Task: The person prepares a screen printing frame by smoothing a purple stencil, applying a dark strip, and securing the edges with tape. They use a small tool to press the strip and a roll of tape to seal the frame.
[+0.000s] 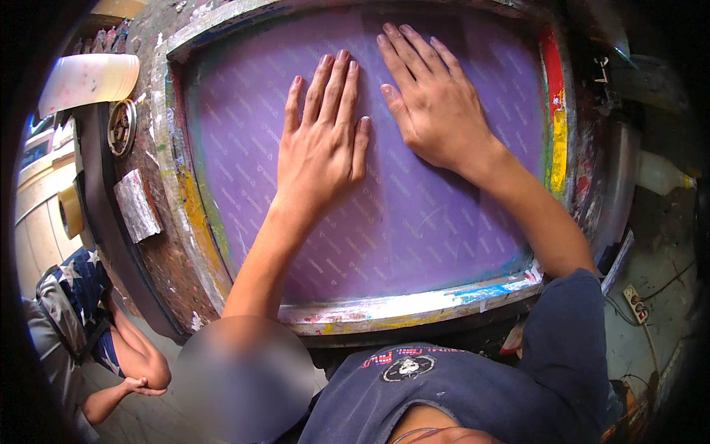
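Both hands lie palm down on the purple screen point(414, 244), which has repeated pale markings and sits in a paint-stained metal frame point(403, 311). My left hand point(322, 137) is just left of the middle, fingers straight and close beside one another, touching the surface. My right hand point(436, 111) rests farther up and to the right, fingers stretched toward the far edge, over a darker patch of the screen. I see nothing held in either hand.
At left are a translucent container point(87, 80), a round tin point(122, 127), a foil-covered block point(137, 205) and a tape roll point(70, 207). Another person point(133, 355) sits at lower left. A plastic bottle point(662, 172) and power strip point(634, 303) are at right.
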`<move>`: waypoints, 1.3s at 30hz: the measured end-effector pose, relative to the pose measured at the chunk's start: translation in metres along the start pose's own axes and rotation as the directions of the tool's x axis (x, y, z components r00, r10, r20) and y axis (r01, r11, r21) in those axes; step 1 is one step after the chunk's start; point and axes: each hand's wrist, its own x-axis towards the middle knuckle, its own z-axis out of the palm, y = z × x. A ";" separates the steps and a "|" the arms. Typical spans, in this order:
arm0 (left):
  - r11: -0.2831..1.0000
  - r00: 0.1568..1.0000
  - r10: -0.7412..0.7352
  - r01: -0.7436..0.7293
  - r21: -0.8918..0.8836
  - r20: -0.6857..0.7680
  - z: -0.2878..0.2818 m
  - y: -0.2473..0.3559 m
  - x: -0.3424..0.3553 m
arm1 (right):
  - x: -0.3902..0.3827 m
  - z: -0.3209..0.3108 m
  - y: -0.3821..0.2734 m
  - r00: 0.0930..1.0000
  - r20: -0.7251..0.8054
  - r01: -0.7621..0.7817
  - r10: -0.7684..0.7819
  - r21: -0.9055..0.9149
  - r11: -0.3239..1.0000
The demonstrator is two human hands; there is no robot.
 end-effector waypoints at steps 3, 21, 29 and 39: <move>1.000 1.000 -0.005 0.005 0.006 0.004 -0.001 0.000 -0.001 | 0.000 -0.002 -0.001 1.000 0.003 0.002 -0.002 0.004 1.000; 1.000 0.999 -0.010 0.009 0.019 0.040 -0.004 0.001 0.000 | 0.008 -0.009 0.019 0.995 -0.094 0.023 -0.025 -0.020 1.000; 1.000 0.999 -0.010 0.010 0.002 0.038 -0.004 0.000 0.000 | 0.016 -0.021 0.060 0.943 -0.331 -0.062 0.033 -0.078 0.995; 1.000 0.999 -0.001 0.000 0.005 0.047 -0.006 0.000 0.001 | 0.017 -0.034 0.082 0.796 -0.419 -0.272 0.438 0.399 0.876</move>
